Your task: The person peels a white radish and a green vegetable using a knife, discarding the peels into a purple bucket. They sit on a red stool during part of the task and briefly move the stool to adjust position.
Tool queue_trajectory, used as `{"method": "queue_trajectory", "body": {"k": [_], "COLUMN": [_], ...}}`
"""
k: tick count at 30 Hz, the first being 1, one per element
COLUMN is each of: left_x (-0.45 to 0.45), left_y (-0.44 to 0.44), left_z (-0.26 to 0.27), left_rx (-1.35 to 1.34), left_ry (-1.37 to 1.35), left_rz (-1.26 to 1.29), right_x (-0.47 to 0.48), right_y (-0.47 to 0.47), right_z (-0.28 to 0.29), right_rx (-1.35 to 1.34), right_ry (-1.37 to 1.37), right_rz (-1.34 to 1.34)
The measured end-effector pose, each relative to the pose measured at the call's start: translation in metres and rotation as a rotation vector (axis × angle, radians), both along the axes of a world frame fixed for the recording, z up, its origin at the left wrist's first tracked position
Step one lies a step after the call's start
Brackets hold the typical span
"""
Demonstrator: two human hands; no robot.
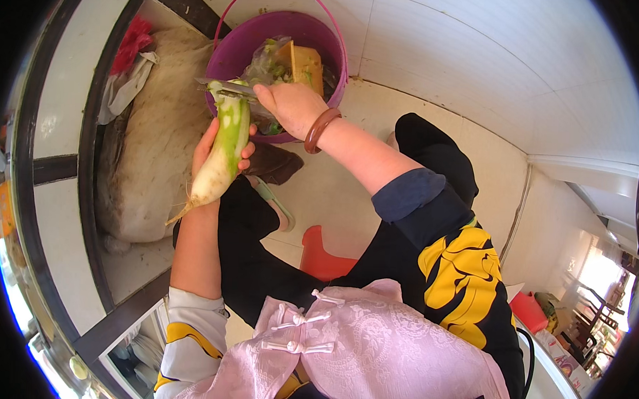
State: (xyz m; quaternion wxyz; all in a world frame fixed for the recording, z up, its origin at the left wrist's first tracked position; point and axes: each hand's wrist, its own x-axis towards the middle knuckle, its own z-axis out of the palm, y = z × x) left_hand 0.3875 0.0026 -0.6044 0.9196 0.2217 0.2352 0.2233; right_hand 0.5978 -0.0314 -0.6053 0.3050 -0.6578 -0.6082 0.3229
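Note:
My left hand grips a green and white daikon radish from beneath, its rooty tip tilted towards me and its cut-leaf top away. In my right hand is a knife, whose blade lies across the radish's green top end. Both are over the near left edge of a purple plastic bucket. Inside the bucket are a clear plastic bag, green scraps and a yellowish box-like piece. The knife's handle is mostly hidden in my right hand.
A large stained sack lies left of the bucket, by a dark-framed white cabinet. A brown cloth-like thing is on the floor below the bucket. Between my legs shows a red plastic object. A white panelled wall rises beyond.

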Motion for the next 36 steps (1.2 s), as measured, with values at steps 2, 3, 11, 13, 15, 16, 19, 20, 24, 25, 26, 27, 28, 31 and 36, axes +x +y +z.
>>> {"method": "queue_trajectory", "body": {"k": [2,3,11,13,15,16,19,20,24,25,26,27,28,31,36], "left_x": [0.003,0.002,0.003,0.0,0.001,0.001,0.0,0.0,0.011,0.01,0.009,0.009,0.009,0.007,0.012], "left_y": [-0.001,-0.001,-0.001,0.006,0.007,0.008,0.008,0.008,0.006,0.004,0.004,0.004,0.006,0.017,0.018], "left_z": [0.001,0.001,0.008,0.003,0.001,0.002,0.0,-0.001,0.0,0.001,0.002,0.001,-0.001,-0.014,-0.023], "left_rx": [0.039,0.058,0.139,0.108,0.036,-0.008,-0.103,-0.128,-0.202,-0.16,-0.118,-0.103,-0.089,-0.052,0.043], "left_ry": [0.017,0.034,0.073,0.068,0.025,-0.027,-0.129,-0.153,-0.218,-0.235,-0.253,-0.193,-0.133,-0.037,0.131], "left_rz": [-0.003,-0.003,0.016,0.058,0.063,0.049,0.022,0.017,-0.009,-0.02,-0.03,0.026,0.083,0.147,0.302], "right_x": [0.002,0.002,0.024,0.018,0.013,0.01,-0.005,-0.007,0.006,0.008,0.011,0.011,0.011,0.005,0.003], "right_y": [-0.002,-0.002,0.011,0.013,0.012,0.01,0.003,0.002,0.009,0.011,0.013,0.014,0.012,0.002,-0.005], "right_z": [0.003,0.004,-0.037,-0.031,-0.023,-0.019,-0.009,-0.008,-0.029,-0.03,-0.031,-0.028,-0.025,-0.016,-0.01], "right_rx": [-0.027,-0.041,-0.181,-0.202,-0.153,-0.128,0.014,-0.037,-0.192,-0.195,-0.199,-0.204,-0.172,-0.046,0.03], "right_ry": [-0.021,-0.029,-0.039,0.017,0.087,0.125,0.08,0.08,0.077,0.049,0.019,-0.012,0.025,0.115,0.126], "right_rz": [-0.013,-0.016,-0.141,-0.134,-0.113,-0.106,-0.041,-0.025,-0.209,-0.2,-0.191,-0.17,-0.133,-0.075,0.017]}}
